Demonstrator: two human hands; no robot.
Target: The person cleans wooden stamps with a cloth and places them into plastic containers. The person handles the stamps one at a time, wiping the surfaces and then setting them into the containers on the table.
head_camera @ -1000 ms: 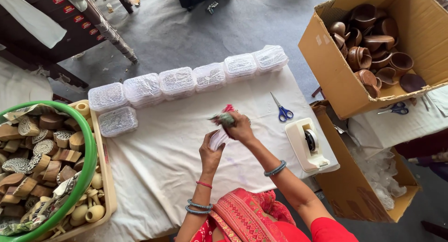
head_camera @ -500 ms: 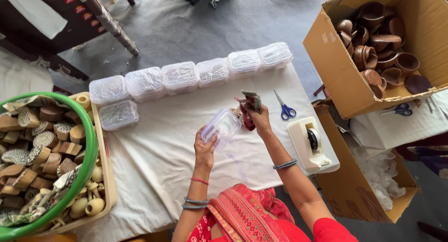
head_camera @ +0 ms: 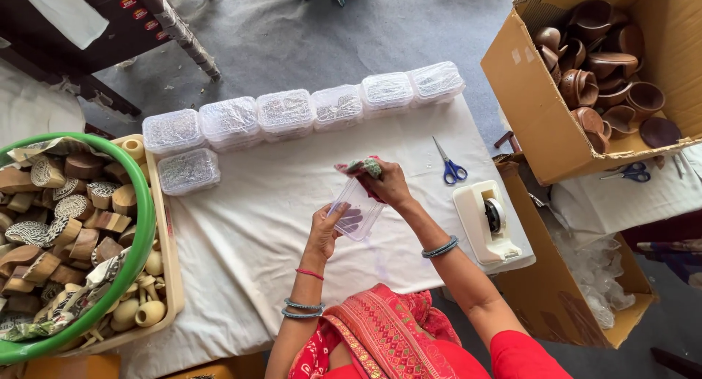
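Clear plastic box [head_camera: 358,212] is up off the tabletop [head_camera: 241,247], held tilted over the middle of the white cloth, right in front of the person. Left hand [head_camera: 329,225] is wrapped around its near side w/ fingers showing through the plastic. Right hand [head_camera: 387,183] is closed on a small bunch of coloured bits [head_camera: 360,167] (pinkish-red + green, can't tell exactly what they are) right at the box's open top edge. So both hands are full, neither is spread open.

Progress-wise, judging from the layout: a row of six closed clear boxes [head_camera: 292,110] w/ patterned contents sits along the far edge, plus one more [head_camera: 189,170] just in front of the row's left end, so approx seven look packed already. The held box looks basically empty inside, so this one seems to be at its start.

Around it: blue scissors [head_camera: 450,167] and a white tape dispenser [head_camera: 488,222] on the right side of the tabletop, cardboard box of brown clay cups [head_camera: 607,72] further right, and a green tub of carved wooden blocks [head_camera: 66,225] on the left, sitting in a beige tray [head_camera: 170,254] w/ small wooden pieces.
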